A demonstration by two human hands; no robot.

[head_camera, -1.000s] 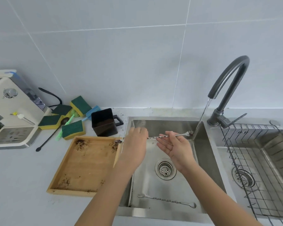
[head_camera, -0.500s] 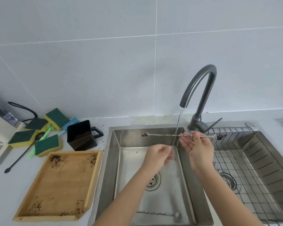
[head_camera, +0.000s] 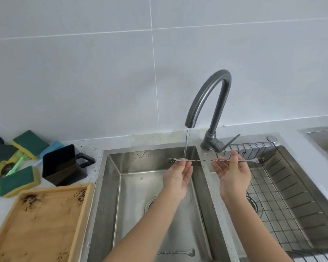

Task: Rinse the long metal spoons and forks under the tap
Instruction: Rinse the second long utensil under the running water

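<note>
A second long utensil (head_camera: 176,252) is lying at the near end of the sink (head_camera: 110,186). Farther in, the left hand (head_camera: 177,178) and right hand (head_camera: 233,178) are pinching the twisted metal spoon-fork (head_camera: 203,160) level above the sink, their other fingers loosely spread. The tap (head_camera: 208,103) is running water onto it near the left fingertips.

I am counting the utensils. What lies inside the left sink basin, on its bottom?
One long metal utensil lies near the front of the left basin. The left hand and forearm cover part of the drain.

Both hands (head_camera: 178,175) (head_camera: 233,175) pinch spoon-fork (head_camera: 203,160), seemingly under tap (head_camera: 208,99) stream.
</note>
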